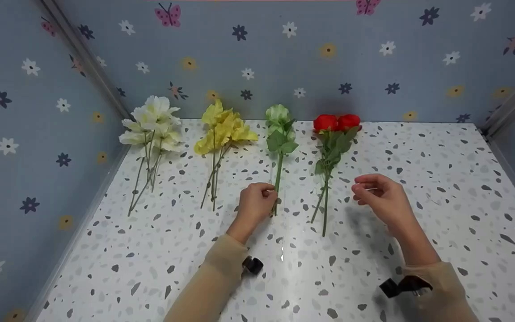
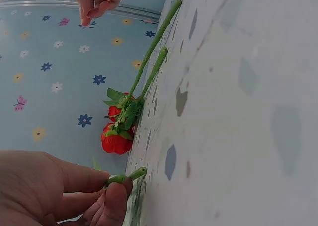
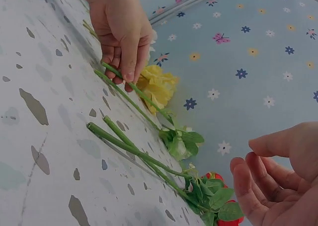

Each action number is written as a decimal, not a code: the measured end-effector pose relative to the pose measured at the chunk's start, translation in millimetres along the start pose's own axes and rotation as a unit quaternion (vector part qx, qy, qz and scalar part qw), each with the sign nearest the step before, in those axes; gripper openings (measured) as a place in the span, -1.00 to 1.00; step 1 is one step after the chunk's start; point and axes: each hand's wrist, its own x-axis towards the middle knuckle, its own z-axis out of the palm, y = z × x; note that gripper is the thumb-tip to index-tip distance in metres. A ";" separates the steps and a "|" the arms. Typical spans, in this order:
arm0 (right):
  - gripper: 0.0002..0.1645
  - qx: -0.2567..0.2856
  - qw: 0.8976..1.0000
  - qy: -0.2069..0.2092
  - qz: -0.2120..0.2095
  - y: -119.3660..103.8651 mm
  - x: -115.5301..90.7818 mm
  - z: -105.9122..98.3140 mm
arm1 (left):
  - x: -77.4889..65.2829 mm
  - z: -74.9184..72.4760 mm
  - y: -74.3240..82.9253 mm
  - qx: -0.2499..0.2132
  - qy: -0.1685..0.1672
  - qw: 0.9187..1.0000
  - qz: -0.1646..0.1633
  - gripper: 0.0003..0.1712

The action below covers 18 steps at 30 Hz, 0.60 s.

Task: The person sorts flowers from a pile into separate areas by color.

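Note:
My left hand [image 1: 255, 202] pinches the lower stem of a pale green artificial flower [image 1: 278, 115] between thumb and fingers; the stem's cut end [image 2: 140, 172] pokes out past the fingertips in the left wrist view. Another green stem [image 3: 119, 91] lies beside the pinched one in the right wrist view. To the right, two red roses [image 1: 325, 123] with green leaves lie with their stems toward me. My right hand [image 1: 385, 199] hovers to the right of the rose stems, fingers loosely bent, holding nothing.
Yellow flowers [image 1: 224, 129] and white flowers [image 1: 152, 118] on thin stems lie to the left, heads toward the back wall. The speckled tabletop [image 1: 441, 179] is bounded by blue flower-patterned panels [image 1: 284, 58] at the back and sides.

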 end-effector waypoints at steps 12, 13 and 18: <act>-0.49 -0.034 0.999 -0.006 0.019 2.4 -0.1 -3.4 | -3.4 -1.6 3.4 0.039 -0.013 0.999 0.011 -0.86; -0.49 -0.035 0.999 -0.008 0.017 2.5 -0.3 -3.6 | -3.9 -2.3 4.1 0.041 -0.018 0.999 0.006 -0.85; -0.48 -0.055 0.998 -0.021 0.009 0.6 -3.7 -4.7 | -8.3 -8.8 8.7 0.055 -0.036 0.998 -0.013 -0.79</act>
